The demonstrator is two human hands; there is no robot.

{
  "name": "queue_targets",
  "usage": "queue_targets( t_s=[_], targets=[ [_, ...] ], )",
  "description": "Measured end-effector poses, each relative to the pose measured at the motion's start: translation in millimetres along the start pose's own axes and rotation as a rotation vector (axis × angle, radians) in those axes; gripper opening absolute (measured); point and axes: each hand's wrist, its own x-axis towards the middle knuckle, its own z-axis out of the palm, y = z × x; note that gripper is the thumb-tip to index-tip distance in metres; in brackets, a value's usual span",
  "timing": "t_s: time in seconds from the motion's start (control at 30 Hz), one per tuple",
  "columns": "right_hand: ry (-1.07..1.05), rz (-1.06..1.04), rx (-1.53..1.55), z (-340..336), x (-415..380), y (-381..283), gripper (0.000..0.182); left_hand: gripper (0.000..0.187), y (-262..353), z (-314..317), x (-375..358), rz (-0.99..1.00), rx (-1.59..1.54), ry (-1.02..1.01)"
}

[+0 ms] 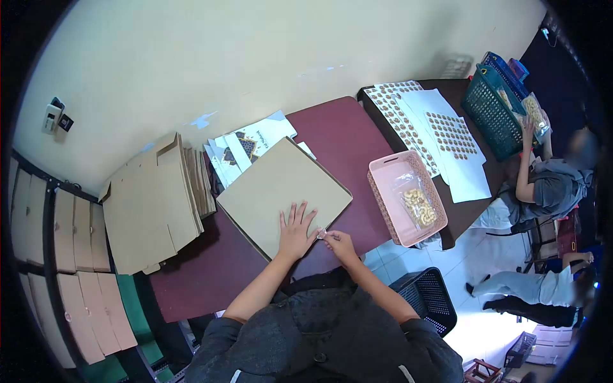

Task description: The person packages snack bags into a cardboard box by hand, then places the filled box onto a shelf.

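Head view, from the left edge: flat cardboard blanks stand in a rack (70, 281), and a stack of flattened cartons (150, 204) lies on the left end of the maroon worktop (204, 274). Just beyond it lie printed white sheets (249, 143) with a dark star-shaped emblem; their writing is too small to read.

At the centre a flat cardboard box (274, 188) rests tilted on the worktop, one corner towards the person. The left hand (295, 231) lies on the box's near corner, palm down, fingers spread flat and gripping nothing. Just beside it, at the box's near edge, the right hand (340, 244) has its fingers pinched together on a small clear piece (322, 235); what that piece is cannot be told.

Right of the hands a pink basket (383, 198) sits at the worktop's edge and holds a clear bag of pale snacks (419, 205). Farther right, on a darker worktop (491, 175), lie white sticker sheets (450, 137) with rows of round brown labels, unreadable. Beyond them stands a teal basket (488, 112), where another seated person's hand (529, 129) is raised beside a clear bag (535, 112).
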Motion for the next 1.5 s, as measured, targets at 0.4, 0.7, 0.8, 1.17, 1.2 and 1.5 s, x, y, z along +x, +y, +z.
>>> queue_targets(
  t_s=[0.4, 0.7, 0.8, 1.17, 1.2, 1.5],
  targets=[
    [0.06, -0.117, -0.069, -4, 1, 19, 0.015, 0.054, 0, 2, 0, -0.001, -0.016, 0.013],
    [0.128, -0.215, -0.255, -3, 4, 19, 0.017, 0.053, 3, 4, 2, -0.015, 0.005, 0.039],
    [0.132, -0.173, -0.306, -4, 4, 22, 0.017, 0.053, 3, 4, 0, -0.011, -0.016, 0.052],
    [0.314, -0.073, -0.444, -6, 0, 27, 0.035, 0.067, 12, 3, -2, -0.002, 0.093, -0.005],
    [0.32, -0.11, -0.336, -3, -3, 22, 0.035, 0.067, 13, 5, -2, -0.007, 0.098, -0.016],
    [0.184, -0.066, -0.333, 10, 7, 10, 0.037, 0.066, 12, 9, -2, -0.018, 0.086, -0.028]
  ],
)
